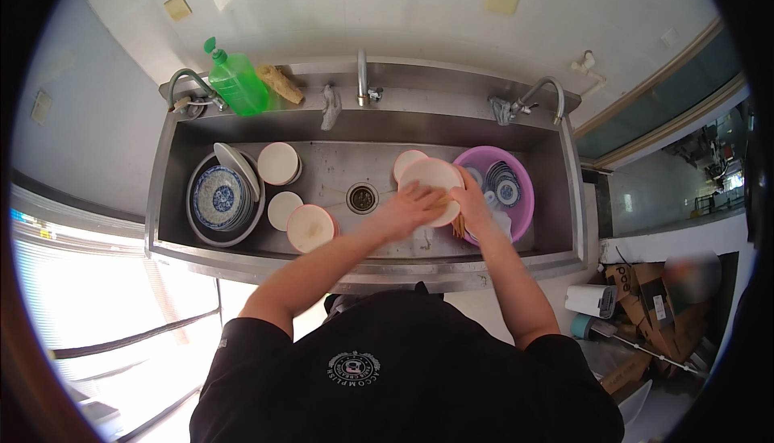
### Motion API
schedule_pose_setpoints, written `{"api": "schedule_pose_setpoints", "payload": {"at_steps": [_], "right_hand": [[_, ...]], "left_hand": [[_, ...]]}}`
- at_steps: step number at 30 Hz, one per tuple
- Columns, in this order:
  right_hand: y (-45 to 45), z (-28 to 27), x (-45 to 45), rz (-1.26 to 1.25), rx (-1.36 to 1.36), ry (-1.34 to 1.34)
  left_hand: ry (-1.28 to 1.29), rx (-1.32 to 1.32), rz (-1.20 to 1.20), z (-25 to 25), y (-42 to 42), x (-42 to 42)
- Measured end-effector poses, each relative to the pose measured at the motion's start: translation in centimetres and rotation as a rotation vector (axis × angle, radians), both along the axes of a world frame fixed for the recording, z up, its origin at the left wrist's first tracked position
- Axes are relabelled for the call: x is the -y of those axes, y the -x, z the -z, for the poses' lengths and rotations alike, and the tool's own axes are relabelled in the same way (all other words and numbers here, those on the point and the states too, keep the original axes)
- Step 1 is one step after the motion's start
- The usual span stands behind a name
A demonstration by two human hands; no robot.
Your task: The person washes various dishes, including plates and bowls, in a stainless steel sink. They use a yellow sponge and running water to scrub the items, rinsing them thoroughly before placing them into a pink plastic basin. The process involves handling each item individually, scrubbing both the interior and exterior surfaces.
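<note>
My right hand [473, 199] grips the right edge of a white plate with a pink rim [426, 172], held tilted above the sink. Blurred and with its fingers spread, my left hand [417, 206] lies over the plate's face. Something tan shows by its fingertips, too blurred to name. Behind the held plate, another pink-rimmed dish [409, 163] stands in the sink. Close by my right hand is a purple plastic basin [527, 201] with blue-and-white dishes [507, 189] in it. Thin brown sticks [459, 225], perhaps chopsticks, poke out below the plate.
The long stainless steel sink [375, 156] has a drain [362, 199] and three taps. At left are a metal basin [192, 216] of patterned plates, stacked pink-rimmed dishes [312, 228] and white bowls [285, 211]. A green pump bottle [239, 85] and a loofah [281, 84] stand on the back ledge.
</note>
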State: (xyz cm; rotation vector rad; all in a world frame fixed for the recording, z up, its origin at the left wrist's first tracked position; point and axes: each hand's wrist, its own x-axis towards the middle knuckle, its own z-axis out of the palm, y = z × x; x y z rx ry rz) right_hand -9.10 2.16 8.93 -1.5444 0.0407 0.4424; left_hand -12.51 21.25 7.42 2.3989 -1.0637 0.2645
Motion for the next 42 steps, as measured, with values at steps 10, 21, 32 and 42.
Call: {"api": "schedule_pose_setpoints", "payload": {"at_steps": [10, 21, 32, 42], "right_hand": [[1.5, 2.4, -4.4, 0.364, -0.063, -0.275], [-0.1, 0.5, 0.5, -0.017, -0.381, -0.292], [2.2, 2.9, -1.8, 0.028, -0.471, -1.063], [1.2, 2.2, -0.4, -0.092, -0.228, -0.830]], "left_hand": [[0.098, -0.540, -0.408, -0.6, 0.7, 4.3], [-0.253, -0.137, 0.052, -0.5, 0.3, -1.6], [0.898, -1.390, -0.055, -1.8, 0.8, -3.8], [1.172, -1.019, -0.614, 0.7, 0.7, -6.0]]}}
